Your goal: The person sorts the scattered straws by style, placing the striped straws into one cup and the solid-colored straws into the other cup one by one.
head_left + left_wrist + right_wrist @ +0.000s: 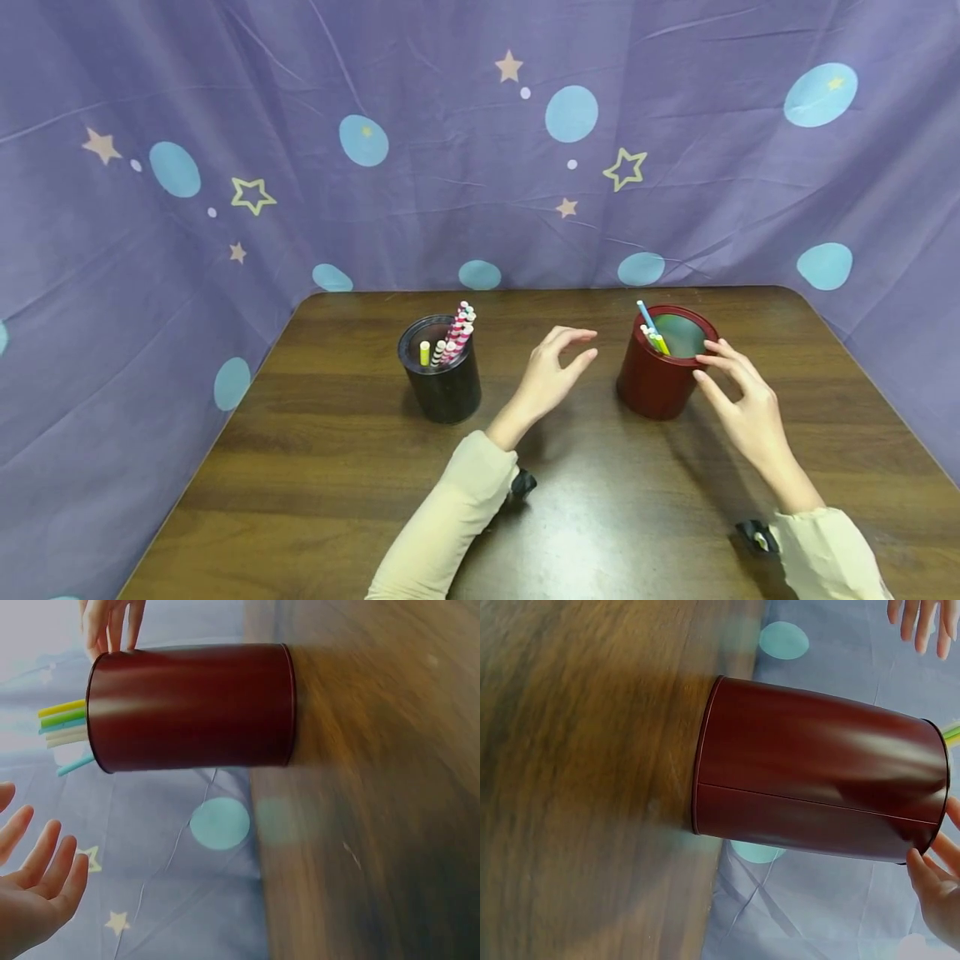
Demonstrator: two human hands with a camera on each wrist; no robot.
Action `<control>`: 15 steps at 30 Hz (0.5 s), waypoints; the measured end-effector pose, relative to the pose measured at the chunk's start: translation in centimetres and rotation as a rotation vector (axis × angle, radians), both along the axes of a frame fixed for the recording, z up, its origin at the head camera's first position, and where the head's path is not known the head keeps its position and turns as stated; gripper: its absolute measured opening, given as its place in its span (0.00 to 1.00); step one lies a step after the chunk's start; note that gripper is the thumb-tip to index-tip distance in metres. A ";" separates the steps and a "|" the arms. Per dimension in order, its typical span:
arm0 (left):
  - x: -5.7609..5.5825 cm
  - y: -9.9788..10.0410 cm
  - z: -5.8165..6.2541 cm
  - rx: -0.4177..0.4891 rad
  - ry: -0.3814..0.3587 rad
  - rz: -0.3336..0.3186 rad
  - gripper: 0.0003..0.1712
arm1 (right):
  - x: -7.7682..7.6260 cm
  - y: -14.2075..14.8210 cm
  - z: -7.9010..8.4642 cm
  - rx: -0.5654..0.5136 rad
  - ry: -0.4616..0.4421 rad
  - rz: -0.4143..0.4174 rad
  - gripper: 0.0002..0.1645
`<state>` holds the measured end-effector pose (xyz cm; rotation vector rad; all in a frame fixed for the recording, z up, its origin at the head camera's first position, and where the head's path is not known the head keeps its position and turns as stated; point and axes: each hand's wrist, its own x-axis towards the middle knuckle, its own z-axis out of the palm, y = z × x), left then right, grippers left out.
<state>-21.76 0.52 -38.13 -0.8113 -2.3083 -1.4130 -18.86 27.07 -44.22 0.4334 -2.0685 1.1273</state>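
Note:
A dark red cylindrical pot stands upright on the table. A few thin, straw-like sticks in blue, green, yellow and white lean at the left of its rim. My right hand is at the pot's right side, fingertips right at the rim and fingers loosely bent. The right wrist view has its thumb against the pot's outer wall near the rim. Between the two pots my left hand hovers with nothing in it, thumb and fingers apart, pointing toward the red pot.
On the left stands a black pot with several striped straw-like sticks and a yellow one. Both stand on a dark brown wooden table. A purple curtain with stars and blue spots hangs behind it.

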 end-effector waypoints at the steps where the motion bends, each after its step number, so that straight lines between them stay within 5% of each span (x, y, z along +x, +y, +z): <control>1: 0.1 -0.3 0.0 -0.009 0.004 0.002 0.14 | 0.6 -0.5 1.0 0.007 -0.005 -0.004 0.15; 5: 0.9 -1.8 0.2 -0.055 0.024 0.004 0.15 | 2.2 -1.5 3.3 0.054 -0.007 -0.015 0.16; 15: 4.0 -7.8 0.2 -0.195 0.170 -0.016 0.16 | 3.5 -0.3 3.6 0.218 -0.079 -0.014 0.28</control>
